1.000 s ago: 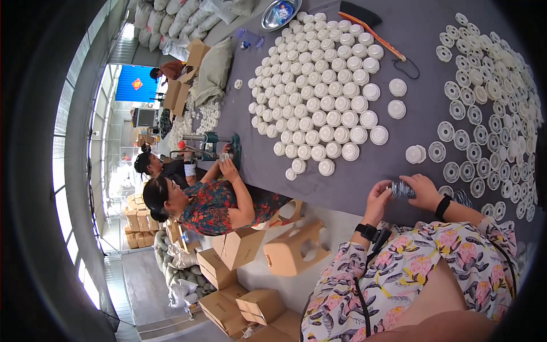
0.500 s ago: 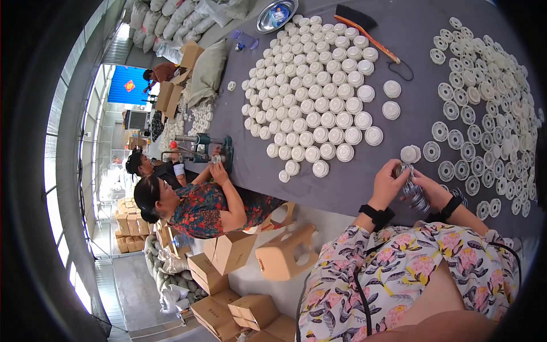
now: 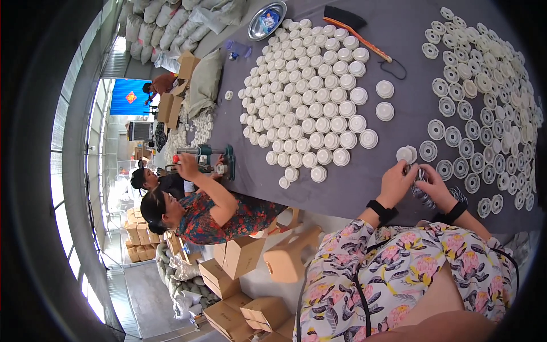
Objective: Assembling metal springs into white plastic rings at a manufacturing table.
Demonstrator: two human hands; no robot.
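Above the near edge of the grey table, my left hand (image 3: 396, 183) and my right hand (image 3: 437, 188) meet around a bundle of thin dark-and-silver rings (image 3: 423, 195). The fingers of both hands are closed on it, and part of it is hidden by them. Just beyond my left fingertips lie white round caps (image 3: 406, 154), overlapping each other. More dark-and-silver rings (image 3: 459, 196) rest on the table by my right wrist. Flat white discs with ringed centres (image 3: 428, 151) lie to the right of my hands.
Many domed white caps (image 3: 331, 125) stand in rows left of my hands. A brush (image 3: 356, 39) and a metal dish (image 3: 268, 20) lie at the far side. To the left, a co-worker (image 3: 199, 214) sits at a green hand press (image 3: 228, 163). A tan stool (image 3: 292, 255) stands below the table.
My hands stay together at the bundle, with fingers slightly shifted. The co-worker's arm has risen to the red knob of the press lever. The whole view has shifted slightly.
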